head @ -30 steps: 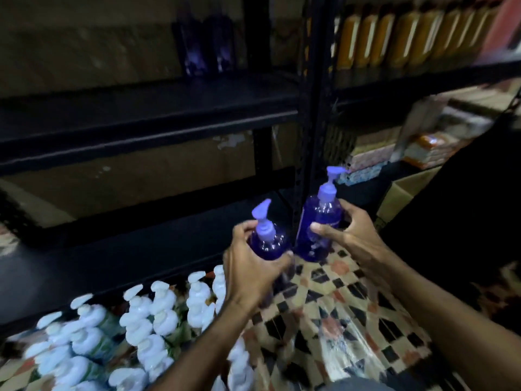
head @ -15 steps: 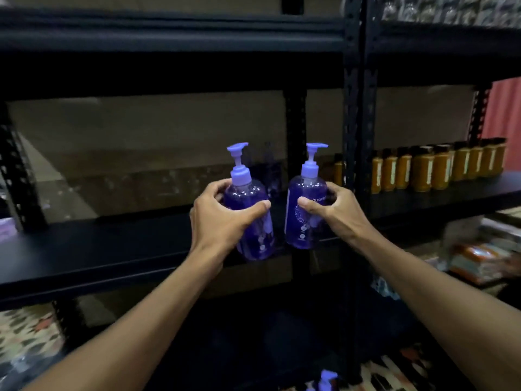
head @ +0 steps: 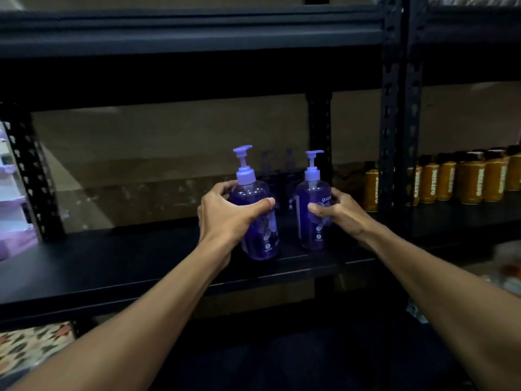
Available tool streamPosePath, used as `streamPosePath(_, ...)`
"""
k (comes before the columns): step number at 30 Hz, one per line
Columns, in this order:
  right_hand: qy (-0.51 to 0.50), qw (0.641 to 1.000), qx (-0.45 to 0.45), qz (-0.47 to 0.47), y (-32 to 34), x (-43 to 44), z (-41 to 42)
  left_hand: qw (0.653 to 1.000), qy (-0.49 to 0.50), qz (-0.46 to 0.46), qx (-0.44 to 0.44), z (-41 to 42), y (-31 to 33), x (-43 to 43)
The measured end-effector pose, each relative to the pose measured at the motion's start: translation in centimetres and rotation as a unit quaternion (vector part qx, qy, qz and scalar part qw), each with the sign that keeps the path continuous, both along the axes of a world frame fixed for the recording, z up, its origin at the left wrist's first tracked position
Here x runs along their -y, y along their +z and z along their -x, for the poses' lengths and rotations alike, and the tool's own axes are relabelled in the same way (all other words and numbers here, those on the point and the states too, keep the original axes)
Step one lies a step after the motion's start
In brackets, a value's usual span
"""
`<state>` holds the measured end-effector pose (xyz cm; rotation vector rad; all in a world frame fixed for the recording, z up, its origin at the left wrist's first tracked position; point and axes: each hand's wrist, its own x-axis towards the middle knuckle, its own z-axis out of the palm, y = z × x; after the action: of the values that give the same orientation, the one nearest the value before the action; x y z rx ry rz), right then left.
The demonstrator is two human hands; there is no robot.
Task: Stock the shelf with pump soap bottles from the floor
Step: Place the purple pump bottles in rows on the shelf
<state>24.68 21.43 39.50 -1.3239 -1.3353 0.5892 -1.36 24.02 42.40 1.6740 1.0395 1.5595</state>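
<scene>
- While both arms are reaching in, the black shelf (head: 127,266) is filling most of the view, with amber bottles (head: 465,179) lining the next bay at right.
- The left hand (head: 225,214) is wrapping the left bottle (head: 262,238) just below its shoulder, with the thumb lying across the front and the fingers (head: 222,189) curling round the far side.
- The right hand (head: 342,215) is gripping the right bottle (head: 311,227) the same way, thumb in front and fingers curled round its right side.
- Both purple bottles are standing upright, near each other but apart, over the front strip of the board. Whether their bases are touching it cannot be told.
- Two dim rear bottles (head: 277,176) are standing behind them, at the back of the shelf.
- Judging by this, the placing step is under way. The next move is calling for setting both bottles down, sliding them back beside the rear pair, then loosening both grips without tipping the tall pumps.
</scene>
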Motion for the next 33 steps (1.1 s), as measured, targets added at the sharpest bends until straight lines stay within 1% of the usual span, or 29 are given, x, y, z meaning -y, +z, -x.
streamPosePath(2, 0.006, 0.999, 0.017, 0.036, -1.0, -0.3, -0.6, 1.000, -0.002, -0.006, 0.001, -0.1, 0.1, -0.2)
streamPosePath(4, -0.013, 0.998, 0.026, 0.056, -2.2, -0.5, -1.0, 1.000, -0.001, -0.009, 0.003, -0.3, 0.1, -0.5)
streamPosePath(8, -0.091, 0.996, 0.016, 0.010, -3.5, -0.8, -0.7, 1.000, -0.010, -0.004, 0.001, -0.8, -0.1, -0.7)
streamPosePath(13, -0.048, 0.998, 0.015, 0.029, -3.0, -0.4, -1.0, 1.000, -0.020, 0.000, -0.012, -1.1, -0.3, -0.5)
streamPosePath(15, -0.065, 0.997, 0.026, 0.029, -3.4, -0.6, -1.1, 1.000, -0.018, 0.000, -0.010, -1.2, -0.3, -0.6)
streamPosePath(18, -0.095, 0.995, 0.015, 0.021, -4.1, -1.2, -0.8, 1.000, -0.013, 0.000, -0.004, -1.5, -0.4, -0.8)
streamPosePath(23, -0.105, 0.994, 0.008, 0.031, -3.7, -0.9, -0.2, 1.000, -0.008, -0.010, 0.002, -1.7, -0.3, -1.1)
streamPosePath(33, -0.094, 0.993, 0.052, 0.042, -3.4, -0.8, -0.3, 1.000, -0.005, -0.005, -0.006, -1.7, -0.3, -1.7)
